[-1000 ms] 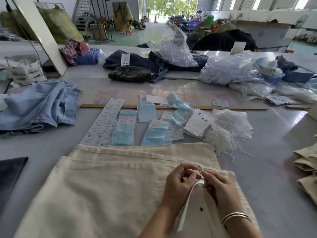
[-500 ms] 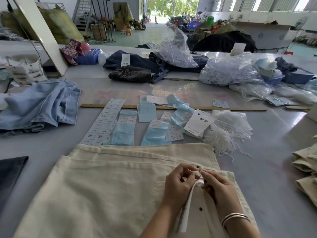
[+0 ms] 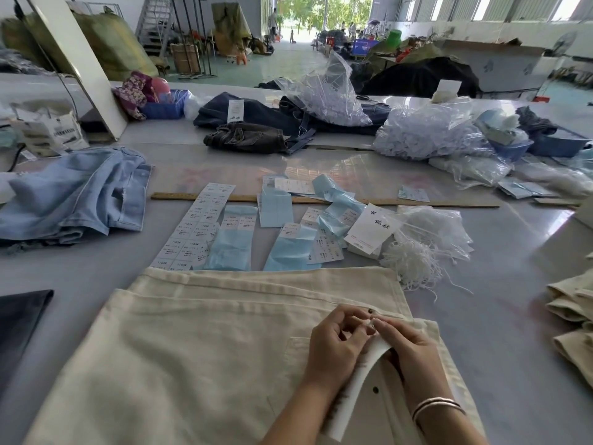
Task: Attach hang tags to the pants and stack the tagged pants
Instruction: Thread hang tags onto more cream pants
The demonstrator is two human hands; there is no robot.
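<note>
Cream pants [image 3: 199,342] lie flat on the grey table right in front of me, waistband toward the far side. Over their right part a white hang tag [image 3: 353,390] stands on edge between my hands. My left hand [image 3: 337,345] and my right hand [image 3: 407,351] meet at the tag's top end, fingers curled and pinching it close to a small metal rivet [image 3: 370,311]. The string itself is hidden by my fingertips. More white hang tags [image 3: 372,231] and a pile of white strings [image 3: 414,261] lie just beyond the pants.
Rows of sticker labels [image 3: 195,232] and blue backing sheets [image 3: 232,248] lie past the waistband, with a wooden ruler [image 3: 417,202] behind them. Light blue jeans [image 3: 73,194] sit at left, folded cream pants [image 3: 571,313] at the right edge, dark jeans [image 3: 247,136] and plastic bags farther back.
Both hands stay at the tag's top end with only small finger movements. The tag's upper end has bent slightly between them.
</note>
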